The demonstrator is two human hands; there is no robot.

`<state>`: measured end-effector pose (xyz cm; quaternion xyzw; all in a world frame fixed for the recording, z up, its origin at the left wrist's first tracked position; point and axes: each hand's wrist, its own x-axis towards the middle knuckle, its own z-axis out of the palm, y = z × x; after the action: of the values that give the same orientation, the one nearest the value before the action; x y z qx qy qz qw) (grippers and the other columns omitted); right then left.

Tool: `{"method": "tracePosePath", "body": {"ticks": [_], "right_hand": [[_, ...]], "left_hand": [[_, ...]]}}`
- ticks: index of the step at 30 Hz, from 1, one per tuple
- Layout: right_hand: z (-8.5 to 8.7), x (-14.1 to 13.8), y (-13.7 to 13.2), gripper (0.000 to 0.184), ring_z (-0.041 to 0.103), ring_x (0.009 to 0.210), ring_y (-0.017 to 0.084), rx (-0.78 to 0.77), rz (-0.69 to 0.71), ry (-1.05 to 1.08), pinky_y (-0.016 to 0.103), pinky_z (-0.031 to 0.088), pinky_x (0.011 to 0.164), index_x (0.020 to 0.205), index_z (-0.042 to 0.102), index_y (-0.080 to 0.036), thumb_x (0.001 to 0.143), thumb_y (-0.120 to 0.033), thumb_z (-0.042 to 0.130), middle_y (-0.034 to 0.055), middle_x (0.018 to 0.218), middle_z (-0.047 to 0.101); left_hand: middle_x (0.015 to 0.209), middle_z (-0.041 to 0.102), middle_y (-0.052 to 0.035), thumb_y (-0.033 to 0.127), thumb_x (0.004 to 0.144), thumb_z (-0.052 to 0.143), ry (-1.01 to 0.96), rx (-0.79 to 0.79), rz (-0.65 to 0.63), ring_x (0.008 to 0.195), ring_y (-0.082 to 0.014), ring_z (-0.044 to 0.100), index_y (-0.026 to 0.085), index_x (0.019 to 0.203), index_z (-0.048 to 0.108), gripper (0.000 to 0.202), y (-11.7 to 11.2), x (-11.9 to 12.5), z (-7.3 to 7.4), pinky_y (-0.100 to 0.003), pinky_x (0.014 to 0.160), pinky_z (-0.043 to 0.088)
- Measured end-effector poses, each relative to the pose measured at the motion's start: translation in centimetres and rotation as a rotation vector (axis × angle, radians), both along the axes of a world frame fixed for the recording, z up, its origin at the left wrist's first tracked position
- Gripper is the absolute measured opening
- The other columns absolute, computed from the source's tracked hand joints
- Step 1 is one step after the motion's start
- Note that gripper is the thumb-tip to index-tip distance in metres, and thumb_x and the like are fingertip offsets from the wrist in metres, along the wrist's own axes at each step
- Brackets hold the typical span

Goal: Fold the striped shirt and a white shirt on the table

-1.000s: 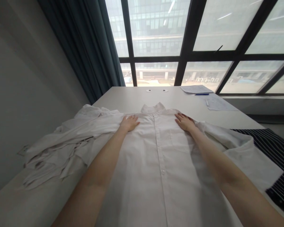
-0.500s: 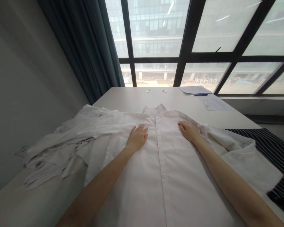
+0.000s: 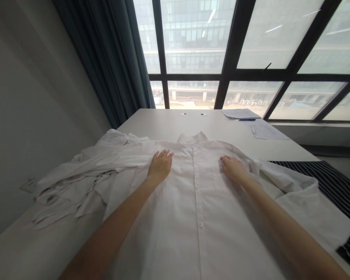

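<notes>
A white button-up shirt (image 3: pixel 198 217) lies face up on the white table (image 3: pixel 169 124), collar away from me. My left hand (image 3: pixel 160 165) rests flat on the shirt's chest, left of the button placket, fingers stretched out together. My right hand (image 3: pixel 232 168) presses flat on the chest right of the placket, near the pocket and shoulder. Neither hand holds anything. The shirt's right sleeve (image 3: pixel 291 186) trails off toward the right.
A heap of crumpled white garments (image 3: pixel 76 182) lies left of the shirt. A dark striped cloth (image 3: pixel 335 186) sits at the right. Papers (image 3: pixel 259 126) and a blue pen (image 3: pixel 247 119) lie at the table's far end by the window. A curtain (image 3: pixel 111 58) hangs at the left.
My left hand slid in toward the placket, then back out and up toward the left shoulder. My right hand drew slightly nearer to me and stayed flat on the chest.
</notes>
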<state>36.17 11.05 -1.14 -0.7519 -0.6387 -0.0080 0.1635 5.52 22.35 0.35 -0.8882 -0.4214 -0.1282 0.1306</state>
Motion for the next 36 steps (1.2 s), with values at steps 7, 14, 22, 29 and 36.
{"method": "tracePosePath", "body": {"ticks": [7,14,22,29,36], "right_hand": [[1.7,-11.8,-0.4,0.04,0.047,0.133,0.019,0.0,0.513,0.145,0.036,0.037,0.11,0.131,0.058,-0.021,0.093,-0.024,0.047,0.0069,0.142,0.055],[0.2,-16.7,-3.3,0.047,0.026,0.145,0.028,-0.108,0.737,0.123,0.051,0.022,0.115,0.145,0.044,-0.032,0.1,-0.044,0.037,0.004,0.156,0.035],[0.4,-16.4,-3.4,0.049,0.021,0.146,0.028,-0.12,0.746,0.098,0.048,0.018,0.116,0.146,0.041,-0.036,0.1,-0.05,0.032,0.0018,0.158,0.032],[0.4,-16.5,-3.5,0.051,0.022,0.146,0.028,-0.111,0.733,0.126,0.048,0.018,0.116,0.147,0.041,-0.031,0.1,-0.051,0.033,0.0031,0.157,0.033],[0.0,-16.8,-3.2,0.043,0.037,0.139,0.022,-0.049,0.659,0.25,0.042,0.025,0.116,0.138,0.052,-0.023,0.096,-0.028,0.043,0.0036,0.147,0.049]], "left_hand": [[0.12,0.065,-0.018,0.026,0.093,0.041,0.025,0.046,0.328,0.121,-0.0331,0.049,0.013,0.114,0.063,0.034,7.6,-5.0,5.6,-0.051,0.105,0.028],[0.101,0.073,-0.0091,0.031,0.096,0.04,0.07,-0.022,0.27,0.101,-0.0243,0.063,0.021,0.1,0.065,0.028,10.9,-6.3,6.3,-0.043,0.105,0.029],[0.107,0.069,-0.0152,0.025,0.097,0.036,0.078,-0.028,0.331,0.1,-0.0291,0.063,0.017,0.106,0.063,0.029,12.9,-5.6,7.8,-0.04,0.087,0.042],[0.13,0.054,-0.0245,0.01,0.095,0.022,0.08,-0.031,0.245,0.127,-0.0322,0.046,0.007,0.127,0.054,0.045,8.8,-0.5,4.5,-0.049,0.105,0.029],[0.156,0.035,-0.0098,0.037,0.101,0.028,0.169,-0.311,0.053,0.141,-0.0232,0.035,0.026,0.148,0.036,0.049,5.8,3.5,-1.0,-0.045,0.111,0.029]]}}
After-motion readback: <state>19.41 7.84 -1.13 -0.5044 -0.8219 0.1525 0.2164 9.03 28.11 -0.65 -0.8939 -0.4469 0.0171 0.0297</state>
